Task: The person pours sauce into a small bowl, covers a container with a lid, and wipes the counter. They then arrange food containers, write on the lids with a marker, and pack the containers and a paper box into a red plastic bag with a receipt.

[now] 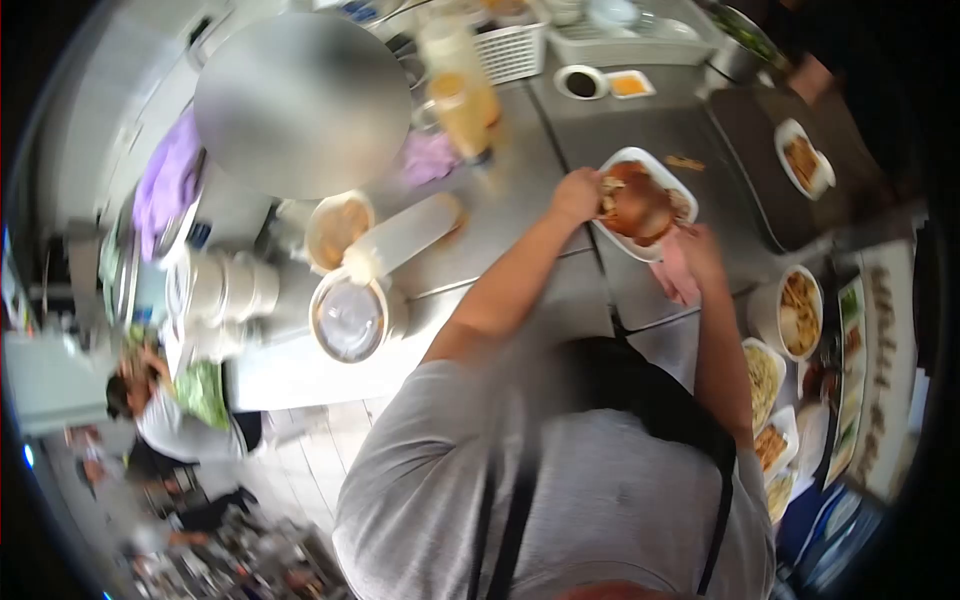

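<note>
A white oval dish (632, 157) stands on the steel counter with a shiny brown bun (640, 208) in it, some filling showing at its sides. At the dish's left rim is my left hand (577, 195), its fingers closed on the rim against the bun's edge. My right hand (700, 252) is closed at the dish's lower right side, with a pink cloth (676, 280) bunched beneath its fingers. The fingertips of both hands are partly hidden and slightly blurred.
Small dishes of dark sauce (581, 83) and orange sauce (629, 85) lie behind. Squeeze bottles (459, 112), a lidded tub (350, 318) and a purple cloth (430, 157) are leftward. A dark tray (740, 120) and a food tub (797, 312) stand right. Another person (185, 420) is at lower left.
</note>
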